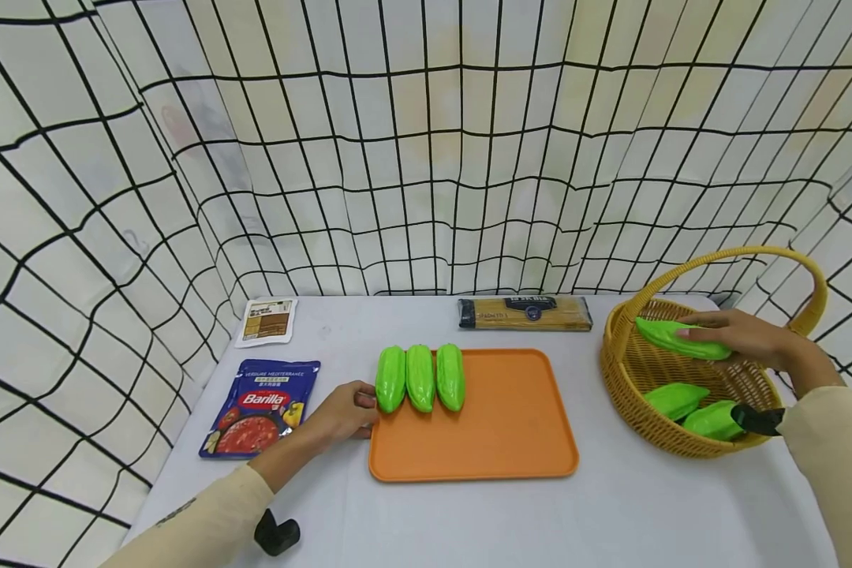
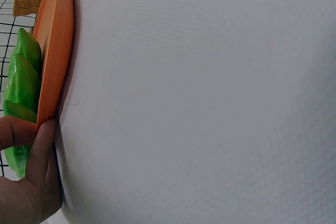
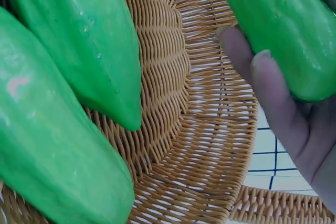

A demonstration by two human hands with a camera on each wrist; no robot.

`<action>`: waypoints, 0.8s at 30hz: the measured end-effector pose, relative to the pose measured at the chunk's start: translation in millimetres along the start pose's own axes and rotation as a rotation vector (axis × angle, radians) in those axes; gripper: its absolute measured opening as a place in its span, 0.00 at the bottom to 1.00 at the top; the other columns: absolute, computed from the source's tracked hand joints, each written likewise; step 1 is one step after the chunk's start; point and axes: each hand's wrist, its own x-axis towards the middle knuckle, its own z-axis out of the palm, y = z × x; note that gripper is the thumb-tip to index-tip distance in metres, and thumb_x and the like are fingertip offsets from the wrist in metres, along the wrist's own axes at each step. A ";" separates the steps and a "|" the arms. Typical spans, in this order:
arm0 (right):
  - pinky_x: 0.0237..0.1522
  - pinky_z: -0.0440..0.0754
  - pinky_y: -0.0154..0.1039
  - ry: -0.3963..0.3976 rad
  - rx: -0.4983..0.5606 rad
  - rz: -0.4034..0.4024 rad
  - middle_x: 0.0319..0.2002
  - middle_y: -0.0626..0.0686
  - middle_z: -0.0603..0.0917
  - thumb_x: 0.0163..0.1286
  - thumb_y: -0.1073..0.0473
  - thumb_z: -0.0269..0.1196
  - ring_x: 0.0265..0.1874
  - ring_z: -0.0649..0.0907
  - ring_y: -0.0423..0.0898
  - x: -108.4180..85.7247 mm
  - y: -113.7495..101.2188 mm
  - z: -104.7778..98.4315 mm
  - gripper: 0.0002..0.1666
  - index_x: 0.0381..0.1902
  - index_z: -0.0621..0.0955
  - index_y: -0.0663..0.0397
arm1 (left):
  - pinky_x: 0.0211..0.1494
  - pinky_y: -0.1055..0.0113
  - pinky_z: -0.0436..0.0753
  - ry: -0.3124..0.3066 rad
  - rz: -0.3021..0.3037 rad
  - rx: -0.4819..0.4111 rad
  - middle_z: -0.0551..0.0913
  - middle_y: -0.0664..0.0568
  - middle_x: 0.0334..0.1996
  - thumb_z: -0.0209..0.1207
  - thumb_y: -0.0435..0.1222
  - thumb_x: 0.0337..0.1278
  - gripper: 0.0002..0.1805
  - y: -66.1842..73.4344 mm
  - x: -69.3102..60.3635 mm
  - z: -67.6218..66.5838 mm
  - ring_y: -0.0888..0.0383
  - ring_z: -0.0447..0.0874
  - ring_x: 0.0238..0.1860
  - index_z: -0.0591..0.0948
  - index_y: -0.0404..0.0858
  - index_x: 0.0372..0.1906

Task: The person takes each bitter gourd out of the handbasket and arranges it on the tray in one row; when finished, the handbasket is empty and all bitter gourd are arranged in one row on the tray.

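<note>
Over a wicker basket, right hand, gripped green vegetable projecting leftward.

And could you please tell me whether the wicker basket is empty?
Not empty: two green vegetables lie inside the wicker basket, visible in both head and right wrist views.

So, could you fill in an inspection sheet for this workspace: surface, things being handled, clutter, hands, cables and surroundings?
Surface: white tabletop, no spills seen.
Job's things: three green gourds side by side on the orange tray; two more gourds in the wicker basket.
Clutter: Barilla pouch and brown-and-white packet on the left; spaghetti pack behind the tray.
Left hand: pinches the tray's rim.
Right hand: holds another gourd over the basket.
Cables: nothing seen.
Surroundings: black netting against white sheeting.
</note>
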 end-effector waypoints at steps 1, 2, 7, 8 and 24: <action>0.47 0.87 0.41 0.001 0.000 -0.003 0.66 0.74 0.65 0.78 0.40 0.49 0.56 0.76 0.57 -1.4 -0.6 0.4 0.47 0.76 0.54 0.72 | 0.41 0.61 0.90 -0.002 0.002 -0.001 0.78 0.37 0.49 0.60 0.25 0.57 0.26 -0.3 0.1 0.0 0.53 0.83 0.40 0.72 0.25 0.62; 0.46 0.87 0.40 0.002 -0.007 -0.010 0.67 0.75 0.65 0.79 0.40 0.48 0.56 0.77 0.57 -2.9 -1.4 0.7 0.46 0.76 0.54 0.73 | 0.41 0.61 0.90 -0.003 0.001 -0.002 0.78 0.37 0.50 0.60 0.25 0.57 0.26 -0.5 0.3 0.0 0.53 0.83 0.40 0.72 0.25 0.62; 0.56 0.84 0.58 -0.013 -0.054 -0.029 0.68 0.80 0.62 0.79 0.40 0.46 0.61 0.75 0.70 -12.8 -4.4 0.3 0.48 0.76 0.49 0.75 | 0.41 0.61 0.90 -0.006 -0.003 -0.003 0.78 0.37 0.50 0.60 0.25 0.57 0.27 -1.2 1.6 0.5 0.52 0.83 0.41 0.72 0.25 0.62; 0.57 0.81 0.63 -0.018 -0.055 -0.026 0.69 0.80 0.61 0.79 0.40 0.46 0.63 0.73 0.72 -15.2 -4.7 0.0 0.49 0.76 0.48 0.75 | 0.41 0.61 0.90 -0.006 -0.004 -0.004 0.78 0.37 0.50 0.60 0.25 0.57 0.27 -1.3 1.6 0.5 0.52 0.83 0.41 0.72 0.26 0.62; 0.41 0.81 0.36 0.170 -0.115 -0.108 0.46 0.55 0.79 0.71 0.51 0.63 0.39 0.77 0.39 -49.9 -1.3 7.6 0.25 0.56 0.71 0.60 | 0.41 0.61 0.90 -0.019 0.021 0.000 0.77 0.38 0.49 0.60 0.26 0.56 0.27 -2.3 1.0 -0.9 0.52 0.83 0.42 0.71 0.25 0.62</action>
